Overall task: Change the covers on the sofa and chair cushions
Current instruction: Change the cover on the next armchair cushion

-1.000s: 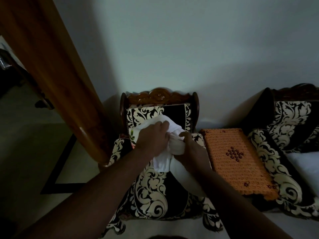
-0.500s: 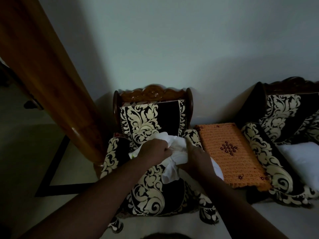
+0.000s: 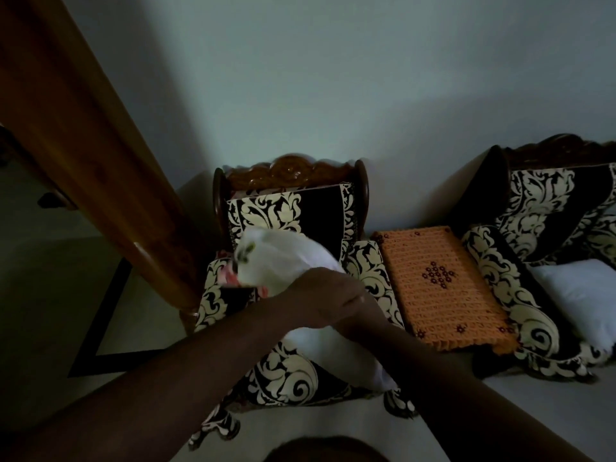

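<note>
- Working over the seat of the black-and-cream patterned armchair (image 3: 290,378), we have both hands bunched on the soft white cushion (image 3: 333,348).
- Our left hand (image 3: 316,295) grips the gathered white printed cover (image 3: 276,261); our right hand (image 3: 360,315) lies under it, its hold hidden from us.
- We judge the cover light, limp and slippery, best held at its open edge.
- Right of it sit an orange woven stool top (image 3: 443,288) and a bare white pillow (image 3: 580,295) on the patterned sofa (image 3: 533,261).

Orange crocheted mat (image 3: 443,288) between the seats; perhaps a wooden door (image 3: 83,138) left.
</note>
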{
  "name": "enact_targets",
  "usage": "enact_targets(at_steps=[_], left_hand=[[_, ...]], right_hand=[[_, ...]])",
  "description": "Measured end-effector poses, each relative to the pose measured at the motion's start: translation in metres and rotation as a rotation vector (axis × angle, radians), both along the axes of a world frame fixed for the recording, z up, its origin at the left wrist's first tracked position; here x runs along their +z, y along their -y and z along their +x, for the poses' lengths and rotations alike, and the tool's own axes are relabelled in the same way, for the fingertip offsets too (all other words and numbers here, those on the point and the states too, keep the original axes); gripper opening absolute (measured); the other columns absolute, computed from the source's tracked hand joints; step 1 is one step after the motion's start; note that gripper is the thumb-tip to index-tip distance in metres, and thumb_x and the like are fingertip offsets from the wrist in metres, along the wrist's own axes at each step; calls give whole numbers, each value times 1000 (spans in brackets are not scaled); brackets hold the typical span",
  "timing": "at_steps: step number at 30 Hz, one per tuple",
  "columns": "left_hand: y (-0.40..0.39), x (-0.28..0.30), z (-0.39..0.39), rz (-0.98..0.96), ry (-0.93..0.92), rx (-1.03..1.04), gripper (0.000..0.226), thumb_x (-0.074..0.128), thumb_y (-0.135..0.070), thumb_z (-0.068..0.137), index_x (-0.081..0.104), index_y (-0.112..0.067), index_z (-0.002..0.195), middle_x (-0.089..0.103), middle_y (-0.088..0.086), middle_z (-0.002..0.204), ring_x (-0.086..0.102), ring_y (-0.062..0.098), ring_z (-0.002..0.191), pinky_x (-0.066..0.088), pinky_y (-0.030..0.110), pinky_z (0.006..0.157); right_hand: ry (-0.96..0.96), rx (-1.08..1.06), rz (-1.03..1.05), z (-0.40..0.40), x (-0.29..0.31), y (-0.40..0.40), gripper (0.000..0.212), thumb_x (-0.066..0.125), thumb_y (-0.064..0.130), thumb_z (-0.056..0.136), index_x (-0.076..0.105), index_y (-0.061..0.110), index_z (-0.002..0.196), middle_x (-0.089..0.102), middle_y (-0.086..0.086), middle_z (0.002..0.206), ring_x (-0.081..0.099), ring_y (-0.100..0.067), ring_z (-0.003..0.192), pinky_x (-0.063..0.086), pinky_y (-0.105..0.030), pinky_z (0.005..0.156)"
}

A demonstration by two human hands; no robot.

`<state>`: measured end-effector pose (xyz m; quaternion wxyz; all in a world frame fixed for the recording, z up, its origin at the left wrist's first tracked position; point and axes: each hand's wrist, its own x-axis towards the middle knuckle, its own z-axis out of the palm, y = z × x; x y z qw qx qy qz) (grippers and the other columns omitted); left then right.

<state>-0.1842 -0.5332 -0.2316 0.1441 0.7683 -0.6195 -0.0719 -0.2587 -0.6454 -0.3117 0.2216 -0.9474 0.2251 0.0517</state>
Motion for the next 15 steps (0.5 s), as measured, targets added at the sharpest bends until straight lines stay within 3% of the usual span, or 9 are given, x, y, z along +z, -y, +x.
enact_targets(at_steps=[2, 4, 6, 8, 9, 12, 15], left_hand=[[5, 3, 5, -18, 166, 34, 26, 44, -35, 102, 61, -18, 94, 66, 3, 85, 60, 23, 75, 43, 37, 67], [8, 11, 14, -63, 451, 95, 25, 42, -36, 100, 60, -19, 93, 65, 3, 86, 59, 25, 79, 41, 39, 72], [0, 13, 22, -144, 561, 208, 31, 44, -48, 98, 59, -20, 98, 62, 2, 94, 55, 25, 88, 39, 42, 78], [-14, 6, 27, -219, 528, 324, 45, 45, -63, 93, 58, -21, 104, 58, 1, 101, 53, 25, 94, 41, 43, 81], [-22, 1, 29, -236, 515, 360, 45, 46, -63, 94, 58, -21, 106, 58, 1, 102, 54, 26, 94, 42, 44, 80], [-34, -13, 38, -271, 447, 387, 23, 50, -40, 102, 57, -19, 108, 61, 3, 95, 62, 29, 79, 47, 41, 67], [-32, -9, 26, -312, 54, 404, 13, 52, -30, 101, 57, -19, 105, 67, 4, 92, 64, 31, 77, 48, 38, 60]], right_hand=[[166, -118, 140, 9, 2, -2, 31, 93, 1, 62, 69, -1, 82, 66, 0, 71, 63, -5, 65, 49, -17, 64], [344, -106, 238, 11, 10, -8, 15, 72, 10, 83, 64, 4, 71, 67, -9, 68, 65, -17, 66, 54, -37, 63], [543, -131, 347, 8, 28, -12, 18, 54, 18, 86, 61, 17, 69, 65, 3, 66, 59, -4, 63, 49, -30, 59], [684, -109, 444, 3, 40, -10, 23, 59, 12, 90, 68, 29, 76, 70, 12, 76, 64, 3, 75, 46, -15, 68], [725, -80, 485, 2, 44, -9, 23, 65, 12, 92, 72, 30, 80, 73, 12, 80, 67, 2, 80, 47, -15, 72], [690, -208, 634, 4, 48, -7, 5, 76, 25, 90, 77, 22, 87, 77, 6, 83, 72, -6, 79, 54, -24, 69], [649, -304, 605, 12, 49, -1, 21, 67, 33, 86, 71, 17, 73, 73, -2, 74, 69, -18, 72, 54, -37, 66]])
